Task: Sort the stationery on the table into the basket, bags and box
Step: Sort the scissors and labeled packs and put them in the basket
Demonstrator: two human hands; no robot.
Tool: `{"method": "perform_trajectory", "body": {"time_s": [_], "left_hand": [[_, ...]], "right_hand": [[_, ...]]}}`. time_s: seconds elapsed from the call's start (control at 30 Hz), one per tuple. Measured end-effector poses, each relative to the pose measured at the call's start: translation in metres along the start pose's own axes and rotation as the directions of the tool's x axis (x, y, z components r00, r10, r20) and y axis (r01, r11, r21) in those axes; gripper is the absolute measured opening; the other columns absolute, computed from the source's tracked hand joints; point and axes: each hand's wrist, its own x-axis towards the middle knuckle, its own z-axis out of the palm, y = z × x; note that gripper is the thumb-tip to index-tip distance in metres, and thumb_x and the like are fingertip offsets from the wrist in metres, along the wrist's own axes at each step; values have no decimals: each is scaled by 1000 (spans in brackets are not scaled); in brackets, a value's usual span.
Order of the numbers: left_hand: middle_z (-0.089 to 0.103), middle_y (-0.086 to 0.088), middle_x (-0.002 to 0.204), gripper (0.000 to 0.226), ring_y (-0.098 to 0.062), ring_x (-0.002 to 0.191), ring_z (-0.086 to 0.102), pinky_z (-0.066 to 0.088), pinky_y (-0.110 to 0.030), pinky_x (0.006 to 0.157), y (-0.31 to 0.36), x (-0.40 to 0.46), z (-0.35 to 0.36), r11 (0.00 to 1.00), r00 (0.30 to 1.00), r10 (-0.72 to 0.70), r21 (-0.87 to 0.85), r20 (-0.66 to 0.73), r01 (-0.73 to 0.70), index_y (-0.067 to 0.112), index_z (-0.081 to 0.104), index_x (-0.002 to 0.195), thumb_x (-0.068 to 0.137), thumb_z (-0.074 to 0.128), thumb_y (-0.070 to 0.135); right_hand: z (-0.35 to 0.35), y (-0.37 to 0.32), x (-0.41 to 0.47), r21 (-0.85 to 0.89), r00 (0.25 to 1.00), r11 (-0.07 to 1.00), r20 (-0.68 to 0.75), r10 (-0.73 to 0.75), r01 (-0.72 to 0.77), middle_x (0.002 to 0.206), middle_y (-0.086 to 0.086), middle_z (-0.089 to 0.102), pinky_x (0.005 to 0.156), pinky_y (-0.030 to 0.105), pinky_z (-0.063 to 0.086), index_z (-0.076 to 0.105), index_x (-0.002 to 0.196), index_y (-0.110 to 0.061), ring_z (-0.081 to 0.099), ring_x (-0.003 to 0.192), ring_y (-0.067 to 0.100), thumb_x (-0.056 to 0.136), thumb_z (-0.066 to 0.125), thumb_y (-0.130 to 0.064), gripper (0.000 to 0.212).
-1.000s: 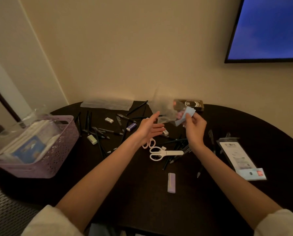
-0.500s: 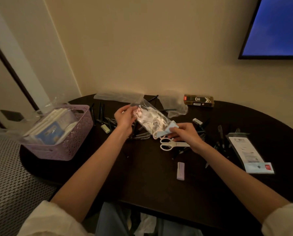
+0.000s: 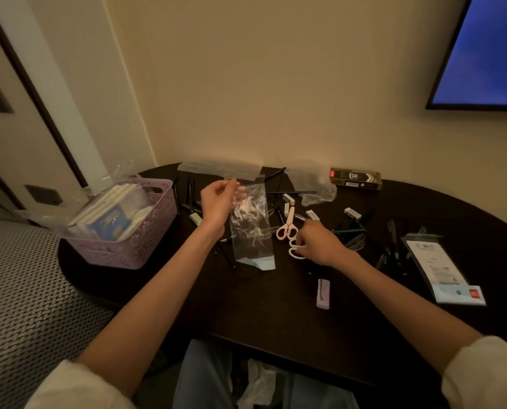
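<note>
Two hands: left hand [image 3: 218, 202] dangles clear bag [image 3: 250, 228] vertically, right hand [image 3: 320, 245] grips white scissors [image 3: 295, 251].

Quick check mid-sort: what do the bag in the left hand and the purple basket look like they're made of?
The bag, held up by the left hand, looks like thin clear plastic film: the dark table shows through it, and it creases and glints. The basket looks like rigid moulded plastic in matte lilac, its walls pierced by a regular lattice. Neither can be confirmed by sight alone.
</note>
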Motion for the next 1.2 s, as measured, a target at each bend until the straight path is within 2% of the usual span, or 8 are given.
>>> {"method": "perform_trajectory", "body": {"time_s": [0.1, 0.2, 0.3, 0.5, 0.6, 0.77, 0.93, 1.2], "left_hand": [[70, -2, 81, 18, -6, 68, 69, 57, -21, 68, 6, -4, -3, 1000, 1000, 15, -16, 12, -15, 3, 67, 101, 97, 56, 16], [70, -3, 82, 16, -7, 71, 68, 57, -21, 69, 11, -6, -4, 999, 999, 27, -38, 20, -26, 4, 68, 98, 97, 56, 15], [70, -6, 87, 18, -14, 80, 69, 58, -27, 77, 14, -8, -4, 999, 998, 34, -34, 46, -33, 4, 68, 100, 97, 55, 16], [72, -8, 86, 15, -18, 83, 69, 56, -31, 79, 14, -10, -2, 998, 998, 54, 23, 31, -55, 8, 73, 94, 93, 62, 17], [71, -6, 82, 14, -14, 79, 65, 52, -28, 75, 16, -14, 2, 996, 997, 70, 50, 23, -71, 9, 74, 91, 91, 64, 19], [72, -8, 81, 13, -17, 81, 70, 56, -32, 80, 20, -21, 7, 997, 997, 75, 24, 36, -76, 7, 74, 87, 89, 66, 16], [68, -5, 75, 17, 1, 65, 67, 47, -8, 61, 26, -29, 7, 992, 990, 128, -22, 53, -127, -11, 68, 95, 91, 61, 4], [70, -2, 73, 12, -6, 68, 66, 55, -23, 69, 23, -31, 11, 994, 993, 105, -42, 61, -103, 4, 72, 86, 91, 62, 9]], "right_hand": [[-15, -4, 1, 6, 998, 998, -23, 56, -56, 113, 9, 45, 79, 31, 48, 63, 88, -9, 51, 99, 21, 92, 60, -23, 14], [-46, -10, 1, 173, 952, 984, -290, 100, -51, 113, 4, 41, 86, 29, 47, 61, 84, -9, 48, 100, 14, 92, 60, -25, 18], [-83, -24, -4, 433, 829, 897, -531, 177, 86, 107, -1, 47, 84, 25, 45, 68, 91, -10, 50, 91, 11, 87, 67, -27, 18], [-122, -58, -6, 811, 674, 354, -585, 451, 466, 84, 8, 70, 64, 20, 54, 69, 95, -5, 65, 69, 14, 82, 73, -15, 16], [-123, -75, 2, 815, 647, 238, -568, 509, 529, 76, 9, 68, 60, 16, 52, 67, 93, 2, 64, 59, 6, 83, 71, -7, 14], [-110, -86, 16, 822, 613, 194, -536, 581, 535, 78, 12, 69, 62, 20, 55, 67, 92, 2, 68, 66, 15, 82, 73, -10, 16], [-103, -87, 22, 817, 566, 202, -530, 632, 540, 77, 14, 69, 65, 28, 57, 67, 92, 1, 69, 69, 22, 82, 73, -13, 19], [-99, -88, 22, 818, 575, 311, -566, 591, 485, 75, 9, 70, 65, 29, 58, 66, 91, -3, 70, 66, 15, 82, 74, -16, 18]]}}
